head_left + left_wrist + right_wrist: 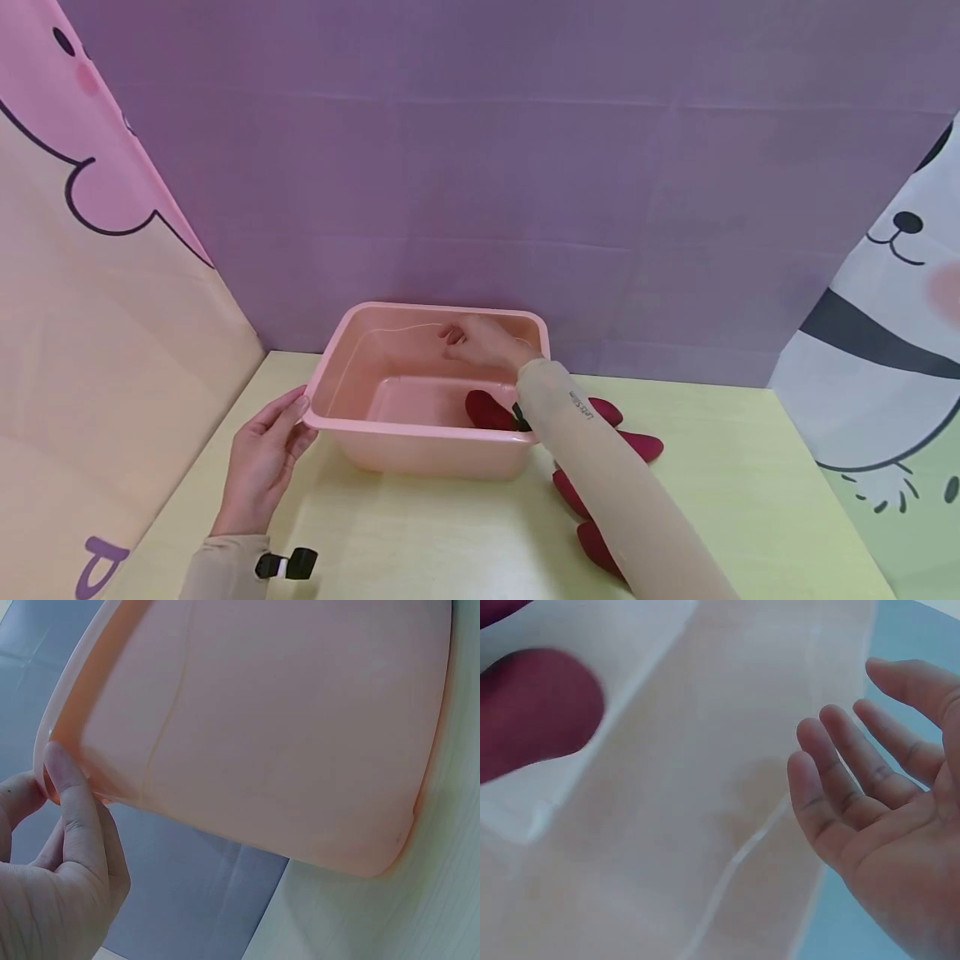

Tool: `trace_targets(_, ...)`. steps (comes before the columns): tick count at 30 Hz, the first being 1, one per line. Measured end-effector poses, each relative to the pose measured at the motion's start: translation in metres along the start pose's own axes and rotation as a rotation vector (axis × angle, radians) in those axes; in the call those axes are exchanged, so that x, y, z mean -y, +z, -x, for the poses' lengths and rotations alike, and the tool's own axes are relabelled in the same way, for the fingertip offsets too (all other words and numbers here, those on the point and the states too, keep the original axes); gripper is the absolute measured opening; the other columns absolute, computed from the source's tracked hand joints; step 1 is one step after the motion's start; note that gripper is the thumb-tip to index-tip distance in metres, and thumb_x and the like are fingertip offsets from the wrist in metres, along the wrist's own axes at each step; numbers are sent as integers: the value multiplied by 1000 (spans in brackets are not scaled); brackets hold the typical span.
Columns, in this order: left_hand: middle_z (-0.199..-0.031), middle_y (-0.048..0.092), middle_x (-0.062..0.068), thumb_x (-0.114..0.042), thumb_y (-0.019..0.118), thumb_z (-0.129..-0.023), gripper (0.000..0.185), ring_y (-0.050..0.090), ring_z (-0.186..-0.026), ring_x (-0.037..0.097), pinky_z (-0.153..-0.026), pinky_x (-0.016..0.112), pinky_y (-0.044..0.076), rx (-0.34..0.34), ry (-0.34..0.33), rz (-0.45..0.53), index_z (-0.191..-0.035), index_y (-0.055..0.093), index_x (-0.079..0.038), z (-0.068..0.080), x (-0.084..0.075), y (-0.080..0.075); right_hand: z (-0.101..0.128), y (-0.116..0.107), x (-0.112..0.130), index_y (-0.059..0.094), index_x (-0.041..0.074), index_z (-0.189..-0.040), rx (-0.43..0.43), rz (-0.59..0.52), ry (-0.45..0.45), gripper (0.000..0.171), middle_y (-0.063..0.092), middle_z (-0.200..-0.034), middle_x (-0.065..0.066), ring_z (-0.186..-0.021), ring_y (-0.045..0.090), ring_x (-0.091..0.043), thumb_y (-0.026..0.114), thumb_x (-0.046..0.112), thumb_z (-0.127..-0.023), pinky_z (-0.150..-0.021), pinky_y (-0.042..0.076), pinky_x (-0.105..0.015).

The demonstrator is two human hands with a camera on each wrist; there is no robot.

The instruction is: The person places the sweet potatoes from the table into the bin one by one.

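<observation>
A pink plastic basin (435, 454) sits at the back of the table. My left hand (262, 458) pinches its left front rim corner between thumb and fingers, also plain in the left wrist view. Over the basin's inside, near the back right, my right hand (483, 342) hangs with loosely curled fingers. Nothing is in its palm in the right wrist view. Below it, a dark red, smooth, rounded long piece (487, 410) lies in the basin, partly hidden by the front rim and right wrist. A similar dark red piece (540, 709) shows in the right wrist view.
Several more dark red pieces lie on the pale table right of the basin, such as one (642, 446) beyond my right forearm and one (597, 546) partly under it. A purple cloth wall (480, 167) stands behind, with printed cloth panels at both sides.
</observation>
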State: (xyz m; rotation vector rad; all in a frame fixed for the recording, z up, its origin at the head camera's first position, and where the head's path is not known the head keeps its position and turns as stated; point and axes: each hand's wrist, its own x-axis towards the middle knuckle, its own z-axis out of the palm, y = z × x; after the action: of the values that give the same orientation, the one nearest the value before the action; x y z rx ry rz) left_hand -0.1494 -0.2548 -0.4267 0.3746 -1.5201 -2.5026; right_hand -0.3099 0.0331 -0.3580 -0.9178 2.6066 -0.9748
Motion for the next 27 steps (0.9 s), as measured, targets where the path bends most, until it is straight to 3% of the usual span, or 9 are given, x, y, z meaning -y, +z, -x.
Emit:
trace_targets(7, -99, 68, 1, -13, 74, -92, 15, 65, -72, 11, -70, 20, 58, 16, 2, -11, -106, 79, -15, -1, -4, -1, 3, -23, 26, 63, 8, -125, -49, 31, -29, 31, 67, -112, -4, -104, 63, -18, 69, 16, -95, -89, 51, -26)
trace_targets(14, -99, 68, 1, -14, 74, -92, 15, 65, -72, 11, -70, 20, 58, 23, -5, -3, -106, 79, -15, -4, -3, 0, 21, -46, 38, 62, 8, -128, -64, -36, -92, 35, 68, -116, -8, -106, 63, -19, 69, 15, -94, -91, 52, -30)
trace_targets(19, -100, 69, 1, -14, 75, -92, 16, 66, -75, 11, -71, 20, 58, 23, -11, 1, -107, 78, -14, -6, -3, 0, 47, -58, 32, 63, 6, -126, -78, -103, -138, 33, 68, -114, -7, -101, 65, -19, 70, 13, -94, -91, 53, -33)
trace_targets(27, -99, 69, 1, -13, 74, -92, 14, 66, -74, 11, -71, 20, 58, 25, -16, 15, -105, 79, -15, -6, -2, -2, 105, -67, 20, 64, 8, -123, -147, -110, -156, 31, 66, -115, -5, -98, 65, -19, 72, 12, -93, -88, 55, -38)
